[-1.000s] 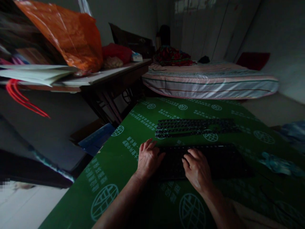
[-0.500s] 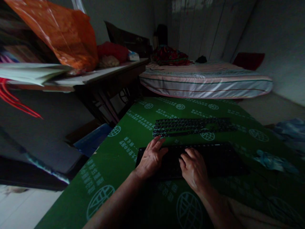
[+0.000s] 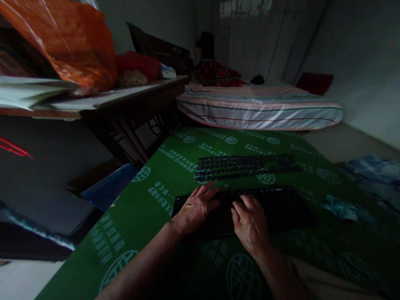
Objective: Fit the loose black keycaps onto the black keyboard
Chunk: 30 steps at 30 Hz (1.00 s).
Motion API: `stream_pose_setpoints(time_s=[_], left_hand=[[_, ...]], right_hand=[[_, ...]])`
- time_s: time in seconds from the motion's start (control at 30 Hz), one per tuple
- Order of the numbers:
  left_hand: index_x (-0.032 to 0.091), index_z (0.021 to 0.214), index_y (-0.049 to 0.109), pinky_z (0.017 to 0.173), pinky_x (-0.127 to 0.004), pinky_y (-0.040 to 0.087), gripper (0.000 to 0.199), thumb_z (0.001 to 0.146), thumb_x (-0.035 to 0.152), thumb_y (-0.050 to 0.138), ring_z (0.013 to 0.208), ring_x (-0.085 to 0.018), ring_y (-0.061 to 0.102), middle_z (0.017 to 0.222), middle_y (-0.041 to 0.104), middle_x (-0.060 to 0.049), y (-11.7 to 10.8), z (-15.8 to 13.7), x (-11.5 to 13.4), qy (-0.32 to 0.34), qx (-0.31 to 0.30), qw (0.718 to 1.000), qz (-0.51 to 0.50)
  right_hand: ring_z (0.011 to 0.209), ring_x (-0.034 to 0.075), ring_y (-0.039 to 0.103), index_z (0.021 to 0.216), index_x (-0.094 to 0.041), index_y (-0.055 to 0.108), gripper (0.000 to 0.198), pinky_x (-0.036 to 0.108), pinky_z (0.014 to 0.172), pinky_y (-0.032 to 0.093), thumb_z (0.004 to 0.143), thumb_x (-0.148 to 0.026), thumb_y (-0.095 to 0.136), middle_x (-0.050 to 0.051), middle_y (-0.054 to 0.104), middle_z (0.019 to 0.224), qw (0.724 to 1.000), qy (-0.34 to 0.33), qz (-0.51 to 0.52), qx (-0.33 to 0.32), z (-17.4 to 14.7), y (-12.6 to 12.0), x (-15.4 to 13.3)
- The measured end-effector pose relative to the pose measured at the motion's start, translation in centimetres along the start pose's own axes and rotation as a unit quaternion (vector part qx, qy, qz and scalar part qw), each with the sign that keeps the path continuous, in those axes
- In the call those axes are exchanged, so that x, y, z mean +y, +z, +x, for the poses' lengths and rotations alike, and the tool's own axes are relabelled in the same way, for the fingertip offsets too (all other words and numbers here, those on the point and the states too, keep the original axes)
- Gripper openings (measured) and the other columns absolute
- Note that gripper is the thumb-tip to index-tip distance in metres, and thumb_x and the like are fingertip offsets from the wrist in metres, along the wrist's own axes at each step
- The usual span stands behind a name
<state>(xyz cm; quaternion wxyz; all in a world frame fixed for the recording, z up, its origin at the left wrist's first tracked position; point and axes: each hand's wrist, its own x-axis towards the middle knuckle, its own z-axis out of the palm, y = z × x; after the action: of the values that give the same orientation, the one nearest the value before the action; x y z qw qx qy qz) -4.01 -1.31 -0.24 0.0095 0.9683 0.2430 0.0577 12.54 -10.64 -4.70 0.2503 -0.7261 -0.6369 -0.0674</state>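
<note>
A black keyboard (image 3: pixel 281 210) lies flat on the green printed tabletop (image 3: pixel 175 162), its keys too dark to make out. My left hand (image 3: pixel 195 210) rests on its left part, fingers spread apart and pointing away from me. Over the middle of the keyboard, my right hand (image 3: pixel 251 225) has its fingers curled and thumb drawn in; anything between the fingertips is hidden. Just beyond the keyboard, several rows of small black keycaps (image 3: pixel 225 166) are laid out, with a gap toward their right side.
Right of the keyboard lies a crumpled teal cloth or wrapper (image 3: pixel 346 208). A thin dark cable (image 3: pixel 350 264) crosses the tabletop's right front. On the left stands a side desk (image 3: pixel 134 92) bearing an orange plastic bag (image 3: pixel 84 46). Behind is a bed (image 3: pixel 259 110) with striped bedding.
The view has shifted slightly, so the scene sits further left. My left fingers have lifted or spread a little; my right hand stays curled over the keyboard's middle.
</note>
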Motion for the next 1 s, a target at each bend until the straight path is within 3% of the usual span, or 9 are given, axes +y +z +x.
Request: stream_pose_setpoints(time_s=[0.3,0.7,1.0], left_hand=[[0.023,0.107,0.065,0.101,-0.051,0.039,0.030,0.084,0.015,0.048,0.131,-0.030,0.034,0.135,0.049,-0.008,0.4,-0.2,-0.2,-0.003,0.011,1.000,-0.001],[0.017,0.088,0.067,0.101,-0.050,0.039,0.021,0.086,0.014,0.047,0.129,-0.031,0.037,0.131,0.054,-0.009,0.6,1.0,0.3,0.002,0.037,0.999,0.007],[0.016,0.088,0.068,0.097,-0.051,0.044,0.024,0.086,0.013,0.044,0.125,-0.030,0.043,0.125,0.058,-0.011,0.7,0.8,0.1,0.017,0.053,0.998,0.027]], right_hand=[[0.128,0.036,0.037,0.117,-0.019,0.064,0.041,0.052,0.097,0.034,0.088,-0.043,0.048,0.021,0.046,0.135,0.994,0.032,-0.062,-0.079,-0.8,-0.8,-2.1],[0.127,0.035,0.038,0.124,-0.023,0.058,0.045,0.056,0.101,0.027,0.089,-0.047,0.043,0.016,0.048,0.136,0.994,0.049,-0.076,-0.061,-1.7,0.2,-2.0],[0.129,0.034,0.038,0.124,-0.023,0.057,0.045,0.055,0.102,0.027,0.090,-0.048,0.042,0.016,0.048,0.136,0.995,0.071,-0.053,-0.046,-1.8,0.6,-2.3]])
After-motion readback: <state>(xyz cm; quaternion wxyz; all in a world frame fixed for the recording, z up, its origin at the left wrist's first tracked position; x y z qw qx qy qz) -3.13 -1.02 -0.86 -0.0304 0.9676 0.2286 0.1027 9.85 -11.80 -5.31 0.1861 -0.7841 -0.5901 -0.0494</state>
